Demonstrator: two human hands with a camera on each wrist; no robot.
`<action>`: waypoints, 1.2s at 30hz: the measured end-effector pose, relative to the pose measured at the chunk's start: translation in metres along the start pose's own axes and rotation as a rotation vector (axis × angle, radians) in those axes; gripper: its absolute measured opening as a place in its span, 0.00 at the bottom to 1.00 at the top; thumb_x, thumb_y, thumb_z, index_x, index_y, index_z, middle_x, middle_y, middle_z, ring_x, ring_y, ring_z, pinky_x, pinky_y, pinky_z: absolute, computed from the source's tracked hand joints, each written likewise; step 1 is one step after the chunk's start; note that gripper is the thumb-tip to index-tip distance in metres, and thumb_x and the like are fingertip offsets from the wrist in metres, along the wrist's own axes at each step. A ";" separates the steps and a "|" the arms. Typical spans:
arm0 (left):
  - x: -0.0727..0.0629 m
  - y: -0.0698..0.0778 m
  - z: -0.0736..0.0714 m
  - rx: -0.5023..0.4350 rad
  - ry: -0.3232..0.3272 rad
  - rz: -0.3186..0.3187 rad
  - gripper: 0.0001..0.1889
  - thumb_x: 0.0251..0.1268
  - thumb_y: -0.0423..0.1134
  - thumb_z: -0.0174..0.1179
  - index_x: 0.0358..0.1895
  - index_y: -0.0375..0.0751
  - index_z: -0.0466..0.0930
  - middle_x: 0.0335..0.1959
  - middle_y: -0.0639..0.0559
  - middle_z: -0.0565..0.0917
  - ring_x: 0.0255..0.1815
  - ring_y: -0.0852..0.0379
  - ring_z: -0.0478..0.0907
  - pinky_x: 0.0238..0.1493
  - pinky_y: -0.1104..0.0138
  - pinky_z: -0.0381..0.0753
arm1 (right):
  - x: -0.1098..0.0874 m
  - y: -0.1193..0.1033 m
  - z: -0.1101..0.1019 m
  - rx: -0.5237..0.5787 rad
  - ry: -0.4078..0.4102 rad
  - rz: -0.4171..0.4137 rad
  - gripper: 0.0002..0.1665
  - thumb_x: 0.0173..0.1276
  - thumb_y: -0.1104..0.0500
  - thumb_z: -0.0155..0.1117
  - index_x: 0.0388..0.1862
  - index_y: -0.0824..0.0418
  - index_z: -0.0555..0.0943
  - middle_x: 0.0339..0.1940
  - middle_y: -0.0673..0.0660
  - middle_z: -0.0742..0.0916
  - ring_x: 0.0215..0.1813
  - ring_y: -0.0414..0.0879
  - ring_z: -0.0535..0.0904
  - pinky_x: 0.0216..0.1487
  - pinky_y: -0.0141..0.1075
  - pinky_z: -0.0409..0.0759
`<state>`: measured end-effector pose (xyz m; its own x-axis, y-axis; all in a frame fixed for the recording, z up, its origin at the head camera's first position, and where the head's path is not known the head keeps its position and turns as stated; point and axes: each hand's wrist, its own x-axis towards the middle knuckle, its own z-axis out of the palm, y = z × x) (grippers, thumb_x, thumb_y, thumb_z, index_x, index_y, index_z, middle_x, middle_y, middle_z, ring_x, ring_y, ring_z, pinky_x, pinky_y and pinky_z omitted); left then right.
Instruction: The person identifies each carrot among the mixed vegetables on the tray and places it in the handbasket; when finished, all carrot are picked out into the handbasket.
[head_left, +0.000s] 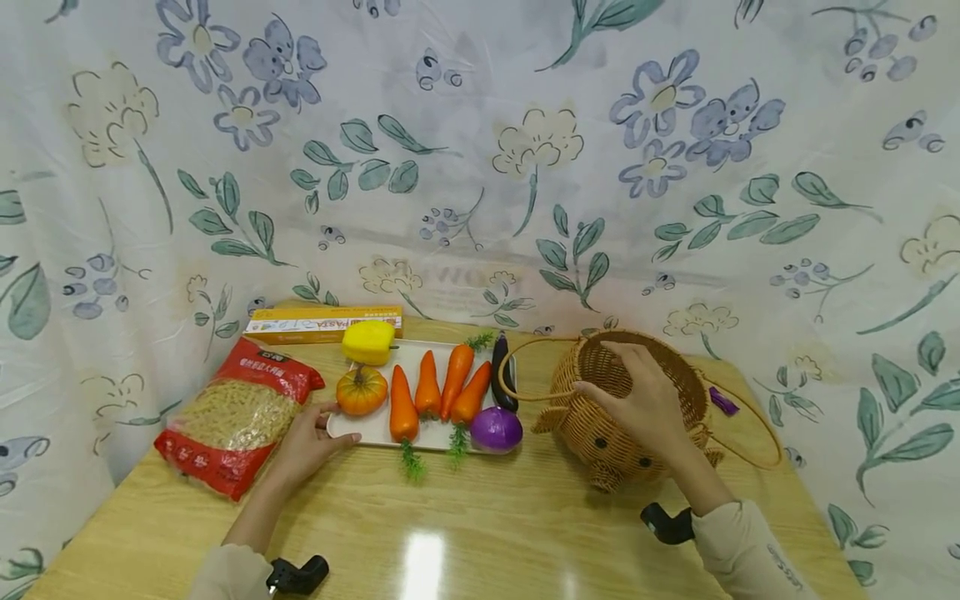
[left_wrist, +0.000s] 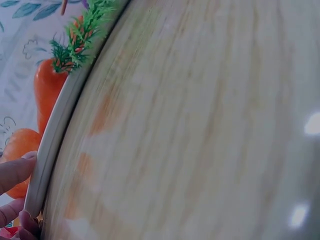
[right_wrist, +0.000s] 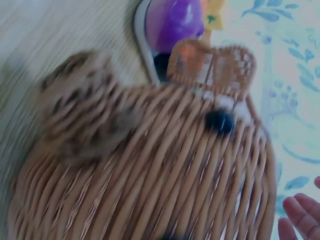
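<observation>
My left hand (head_left: 311,440) grips the front left corner of a white tray (head_left: 442,448), thumb along the front edge and fingers at its left side. In the left wrist view the fingertips (left_wrist: 27,162) meet the tray's rim. On the tray lie several orange carrots (head_left: 403,404), a striped pumpkin (head_left: 362,392), a yellow bell pepper (head_left: 367,342), a dark eggplant (head_left: 501,375) and a round purple vegetable (head_left: 497,430). My right hand (head_left: 648,400) hovers over the wicker basket (head_left: 600,442), fingers extended, thumb tip close to the looped handle (head_left: 525,398).
Left of the tray lies a red bag of pasta (head_left: 236,417). A long yellow pasta box (head_left: 322,325) stands behind it, against the patterned curtain (head_left: 465,167). Beside the basket's right side is a small purple item (head_left: 723,401). The second handle (head_left: 776,450) hangs out to the right.
</observation>
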<state>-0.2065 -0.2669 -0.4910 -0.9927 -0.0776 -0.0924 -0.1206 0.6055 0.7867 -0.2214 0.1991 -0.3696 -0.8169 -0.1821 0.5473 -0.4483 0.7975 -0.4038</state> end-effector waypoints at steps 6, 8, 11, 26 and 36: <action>-0.002 0.000 0.001 0.000 0.009 -0.019 0.42 0.60 0.50 0.70 0.70 0.30 0.62 0.55 0.31 0.68 0.50 0.43 0.71 0.41 0.63 0.71 | 0.008 -0.025 0.020 0.046 -0.023 -0.021 0.41 0.53 0.47 0.80 0.64 0.59 0.77 0.58 0.60 0.81 0.53 0.58 0.80 0.44 0.52 0.80; -0.002 -0.001 0.002 -0.009 0.010 -0.021 0.43 0.60 0.50 0.70 0.70 0.29 0.61 0.54 0.31 0.67 0.48 0.45 0.73 0.41 0.64 0.72 | 0.009 -0.032 0.026 0.065 -0.027 -0.032 0.41 0.53 0.47 0.80 0.63 0.60 0.77 0.56 0.60 0.81 0.51 0.58 0.80 0.43 0.51 0.80; -0.003 -0.001 0.002 -0.020 0.011 -0.024 0.44 0.60 0.50 0.70 0.71 0.29 0.61 0.54 0.32 0.66 0.46 0.47 0.73 0.40 0.65 0.73 | 0.011 -0.041 0.036 0.084 -0.035 -0.037 0.41 0.52 0.47 0.80 0.63 0.59 0.77 0.51 0.58 0.82 0.47 0.55 0.80 0.39 0.47 0.78; -0.002 -0.001 0.003 -0.055 0.023 -0.039 0.43 0.59 0.49 0.71 0.71 0.31 0.61 0.53 0.36 0.65 0.43 0.49 0.70 0.39 0.64 0.70 | 0.014 -0.072 0.074 0.236 -0.113 0.038 0.41 0.54 0.45 0.79 0.65 0.58 0.77 0.56 0.57 0.82 0.54 0.52 0.79 0.50 0.48 0.81; -0.003 -0.003 0.007 -0.082 0.042 -0.048 0.42 0.58 0.48 0.72 0.70 0.33 0.63 0.52 0.38 0.66 0.42 0.52 0.69 0.37 0.67 0.71 | 0.012 -0.095 0.113 0.295 -0.228 0.060 0.37 0.57 0.47 0.77 0.63 0.62 0.78 0.48 0.58 0.85 0.48 0.53 0.81 0.47 0.45 0.81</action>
<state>-0.2036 -0.2633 -0.4975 -0.9844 -0.1395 -0.1072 -0.1659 0.5336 0.8293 -0.2293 0.0560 -0.4070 -0.8898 -0.2903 0.3522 -0.4554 0.6164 -0.6424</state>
